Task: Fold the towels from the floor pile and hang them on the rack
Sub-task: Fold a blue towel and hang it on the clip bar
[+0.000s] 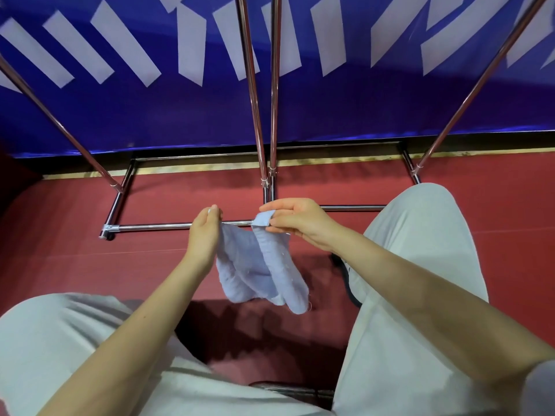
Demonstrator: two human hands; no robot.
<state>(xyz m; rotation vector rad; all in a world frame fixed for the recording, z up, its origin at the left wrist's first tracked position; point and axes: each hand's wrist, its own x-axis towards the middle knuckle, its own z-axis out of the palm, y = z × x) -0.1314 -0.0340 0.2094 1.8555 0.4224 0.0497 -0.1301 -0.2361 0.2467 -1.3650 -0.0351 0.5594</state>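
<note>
A blue banner [270, 109] with white slanted shapes fills the far wall, its top cut off by the frame. Below it lies red floor [75, 265]. The chrome rack [261, 121] stands between the person and the banner; its uprights run out of view above, so the hanging bars cannot be seen. Pale trouser legs [420, 265] flank the scene, and the right one hides part of a dark cord. A light blue towel [261, 271] hangs bunched above the floor. The left hand [204, 235] pinches one top corner; the right hand [297, 220] pinches the other, folded over its fingers
</note>
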